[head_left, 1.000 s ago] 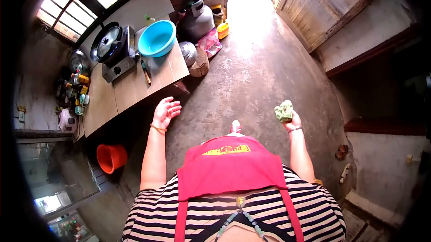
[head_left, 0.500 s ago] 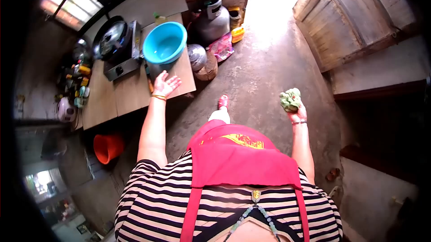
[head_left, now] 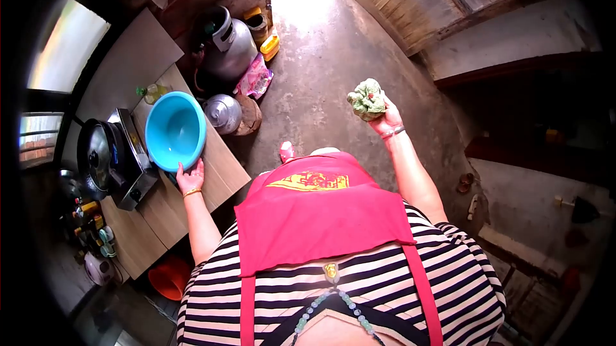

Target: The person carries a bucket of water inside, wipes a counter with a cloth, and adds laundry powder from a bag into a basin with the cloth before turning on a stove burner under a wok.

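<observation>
Wooden table (head_left: 221, 169) beneath 1 blue basin (head_left: 174, 129): left hand (head_left: 190, 180) part-curled at its rim, grip unclear, best level; right hand (head_left: 389, 121) closed around bunched green cloth (head_left: 366, 100).

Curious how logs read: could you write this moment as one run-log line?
left hand: at blue basin rim | right hand: holding green cloth | gas stove: beside basin

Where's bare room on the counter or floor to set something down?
Counter: the strip from the blue basin to the right edge, plus the near part below the stove. Floor: broad stretch between wood stump and wooden door. Crowded: the gap between stove and basin, bottles at the counter's left end, around the gas cylinder.
</observation>
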Demonstrator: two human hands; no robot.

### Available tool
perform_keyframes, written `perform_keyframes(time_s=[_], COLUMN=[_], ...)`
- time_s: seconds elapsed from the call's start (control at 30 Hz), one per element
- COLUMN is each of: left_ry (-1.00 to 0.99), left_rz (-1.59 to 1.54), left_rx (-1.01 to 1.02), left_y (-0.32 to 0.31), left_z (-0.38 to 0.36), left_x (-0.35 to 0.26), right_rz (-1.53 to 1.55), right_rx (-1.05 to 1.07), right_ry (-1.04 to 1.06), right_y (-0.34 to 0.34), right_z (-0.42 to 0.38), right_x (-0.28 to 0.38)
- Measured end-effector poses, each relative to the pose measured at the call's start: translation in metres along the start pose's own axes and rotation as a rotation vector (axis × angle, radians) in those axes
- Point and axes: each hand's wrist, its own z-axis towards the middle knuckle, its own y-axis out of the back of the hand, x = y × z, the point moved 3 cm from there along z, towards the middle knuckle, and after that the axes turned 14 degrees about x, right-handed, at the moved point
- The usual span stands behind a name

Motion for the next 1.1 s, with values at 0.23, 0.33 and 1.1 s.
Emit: perform_keyframes(time_s=[0.23,0.33,1.1], left_ry=[0.013,0.016,0.125], left_rz=[0.022,0.005,0.380], left_rx=[-0.141,-0.040,-0.210], left_y=[0.023,0.005,-0.270], left_z=[0.027,0.023,0.080], left_x=[-0.008,-0.007,0.221], right_rz=[-0.026,0.018,0.051], right_rx=[0.073,0.089,0.423], right_ry=[-0.039,-0.067,-0.124], right_y=[-0.028,-0.020,-0.045], right_z=[0.069,0.105,0.353], right_x=[0.034,0.047,0.311])
